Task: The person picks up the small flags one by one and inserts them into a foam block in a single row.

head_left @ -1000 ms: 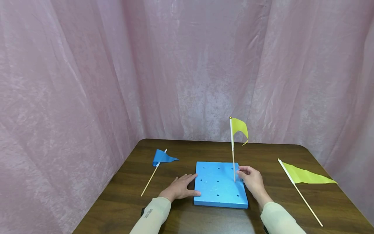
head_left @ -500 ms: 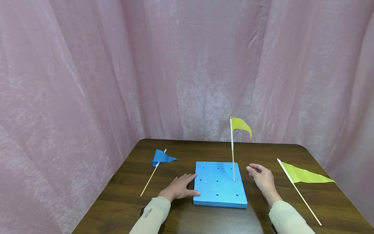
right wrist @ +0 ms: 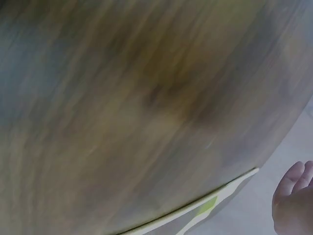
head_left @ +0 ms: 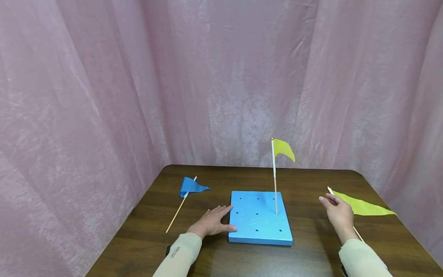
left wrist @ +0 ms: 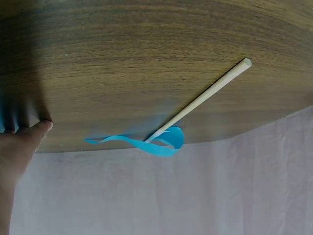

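A blue board (head_left: 247, 225) with several small holes lies on the table. One yellow flag (head_left: 283, 148) stands upright in it by its stick, near the right edge. My left hand (head_left: 212, 223) rests against the board's left edge, fingers spread and straight. At the right, my right hand (head_left: 340, 216) is over the stick of a second yellow flag (head_left: 363, 206) lying on the table; its fingers are loosely bent and nothing shows between them. Part of that stick is hidden behind the hand. In the right wrist view, the right hand (right wrist: 296, 200) appears at the lower right corner.
A blue flag (head_left: 190, 186) on a wooden stick lies left of the board, its cloth curled. The brown wooden table (head_left: 214, 181) has rounded far corners. Pink curtains (head_left: 221, 84) hang behind and beside it.
My right hand has left the board and the standing yellow flag and moved right to the lying yellow flag. The standing flag's cloth has swung. The left hand has stayed put.
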{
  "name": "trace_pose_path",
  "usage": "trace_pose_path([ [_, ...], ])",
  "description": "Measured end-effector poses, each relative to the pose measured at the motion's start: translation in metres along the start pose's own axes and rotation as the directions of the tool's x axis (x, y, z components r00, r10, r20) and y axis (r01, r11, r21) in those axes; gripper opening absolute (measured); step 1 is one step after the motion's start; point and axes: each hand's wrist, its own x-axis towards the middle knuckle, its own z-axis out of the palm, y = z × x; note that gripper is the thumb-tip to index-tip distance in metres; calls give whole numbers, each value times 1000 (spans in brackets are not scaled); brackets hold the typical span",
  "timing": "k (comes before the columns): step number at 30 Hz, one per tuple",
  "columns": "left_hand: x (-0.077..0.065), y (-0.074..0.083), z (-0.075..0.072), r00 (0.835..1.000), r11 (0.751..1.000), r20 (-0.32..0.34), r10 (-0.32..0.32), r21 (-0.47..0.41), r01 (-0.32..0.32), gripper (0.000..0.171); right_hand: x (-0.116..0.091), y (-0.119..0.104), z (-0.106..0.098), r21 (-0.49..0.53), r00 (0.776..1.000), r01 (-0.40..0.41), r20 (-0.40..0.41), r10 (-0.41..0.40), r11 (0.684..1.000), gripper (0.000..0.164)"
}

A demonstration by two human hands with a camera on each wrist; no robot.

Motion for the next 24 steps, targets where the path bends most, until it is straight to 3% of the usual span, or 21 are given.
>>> trace_pose_path([
  [9,0,1,-2,1000,1000,-4,1,-8,-1,92,4,14,-33,-51,995,-61,-79,57,997,57],
  [19,-3,1,-2,1000,1000,-3,21,-21,-21,91,4,37,-62,-147,990,-98,-111,82,984,57],
  [24,-3,2,-2,1000,999,-7,19,-28,-19,91,1,47,-70,-182,992,-112,-85,98,977,60],
])
